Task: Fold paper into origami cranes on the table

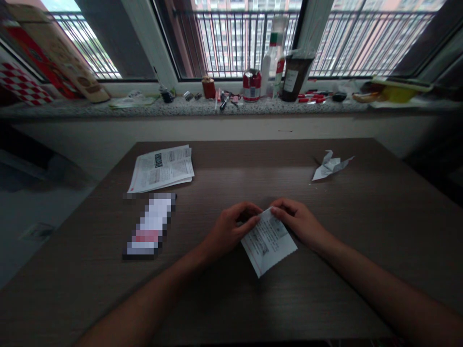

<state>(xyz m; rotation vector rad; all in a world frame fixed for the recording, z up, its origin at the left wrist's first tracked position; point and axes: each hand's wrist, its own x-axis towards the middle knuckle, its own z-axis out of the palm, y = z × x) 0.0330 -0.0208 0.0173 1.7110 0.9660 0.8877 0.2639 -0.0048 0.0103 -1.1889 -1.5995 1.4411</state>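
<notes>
Item: printed paper sheet [269, 246], folded, lying tilted on the brown wooden table [361, 231], lower centre of the frame. Left hand [231, 230]: fingers curled, thumb and fingertips pinching the sheet's upper edge. Right hand [299, 222]: fingers bent, pinching the same upper corner from the other side; the two hands' fingertips nearly meet. Upper left of the table: stack of printed sheets [162, 168], flat, well apart from the hands. Below that stack: blurred oblong object [151, 224], kind not discernible. Upper right of the table: folded paper figure [331, 165], white, with pointed wings. Stone windowsill [108, 108] across the top of the frame: red can [252, 85], white bottle [270, 65], dark cup [294, 77], small clutter.
</notes>
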